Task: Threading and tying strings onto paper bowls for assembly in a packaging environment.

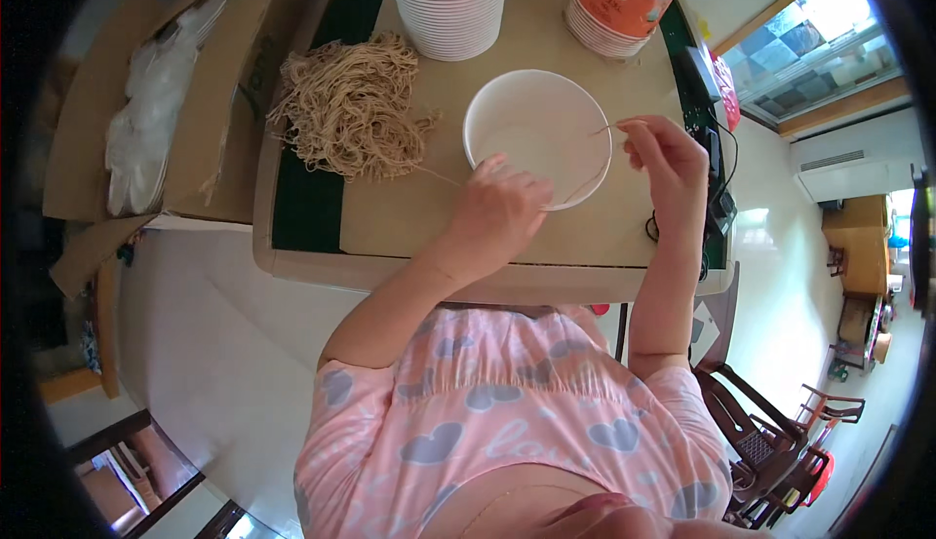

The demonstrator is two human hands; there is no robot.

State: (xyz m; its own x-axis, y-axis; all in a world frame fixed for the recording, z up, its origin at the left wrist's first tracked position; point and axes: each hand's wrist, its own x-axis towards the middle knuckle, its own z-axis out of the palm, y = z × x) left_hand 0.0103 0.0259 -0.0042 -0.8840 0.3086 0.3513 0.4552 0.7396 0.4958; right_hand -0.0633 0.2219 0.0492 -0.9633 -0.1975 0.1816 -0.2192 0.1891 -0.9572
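Observation:
A white paper tub stands upright on the table with its wide mouth toward me. To its left lies a loose, tangled heap of tan string, and one strand runs from it to my left hand. That hand is closed on the strand at the tub's near rim, its fingers partly hidden by its own back. Beyond the tub's right rim my right hand pinches the string between thumb and forefinger. A thin length of it crosses the tub's mouth between the two hands.
Behind the tub rises a tall stack of white tubs. An orange-printed stack of tubs stands at the far right. An open cardboard box with white plastic inside sits left of the table. Dark cables lie along the table's right edge.

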